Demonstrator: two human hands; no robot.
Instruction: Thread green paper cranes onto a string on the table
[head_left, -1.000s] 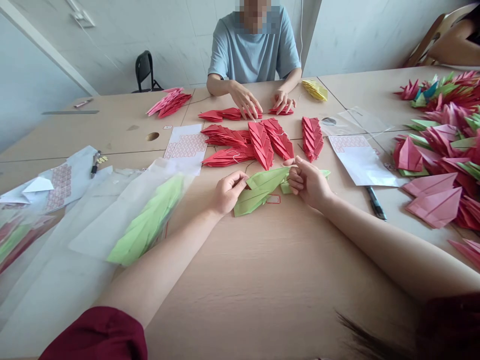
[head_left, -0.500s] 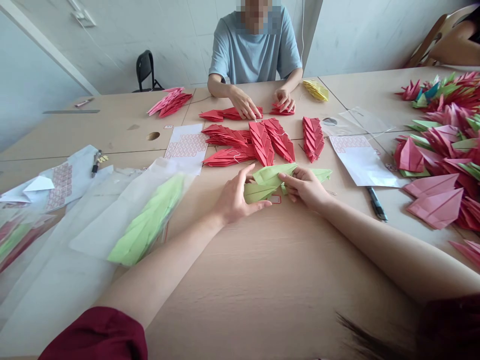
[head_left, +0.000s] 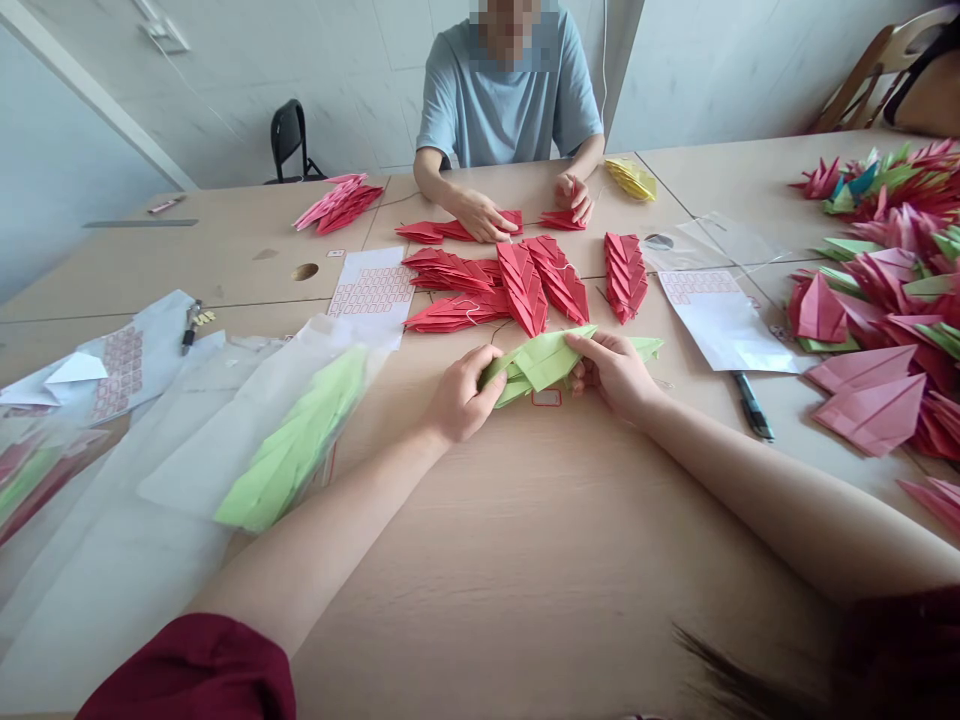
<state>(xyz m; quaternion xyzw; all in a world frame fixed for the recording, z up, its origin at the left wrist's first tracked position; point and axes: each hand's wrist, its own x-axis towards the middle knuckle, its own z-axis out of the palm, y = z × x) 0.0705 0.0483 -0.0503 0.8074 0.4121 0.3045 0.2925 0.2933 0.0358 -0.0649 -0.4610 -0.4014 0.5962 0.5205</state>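
Observation:
A light green folded-paper bundle (head_left: 541, 362) is held between my two hands, just above the table. My left hand (head_left: 466, 395) is closed round its left end, with the thumb in front. My right hand (head_left: 613, 372) pinches it on the right, thumb on top and fingers partly hidden behind. A green tip (head_left: 648, 348) pokes out past the right hand. Just beyond lie red folded-paper bundles (head_left: 523, 288) with white thread on some. Below the green bundle, a small red-bordered label (head_left: 547, 398) shows on the table.
Across the table a person in a blue shirt (head_left: 510, 110) handles red folded paper (head_left: 564, 219). Clear bags, one with green folded paper (head_left: 296, 440), lie at left. A heap of pink, red and green folded paper (head_left: 892, 290) covers the right, near a pen (head_left: 752, 407) and printed sheet (head_left: 724, 320).
My left hand has closed from a wide, spread grasp onto the bundle's left end, and the green folds are pressed closer together. The other person's hands have shifted slightly.

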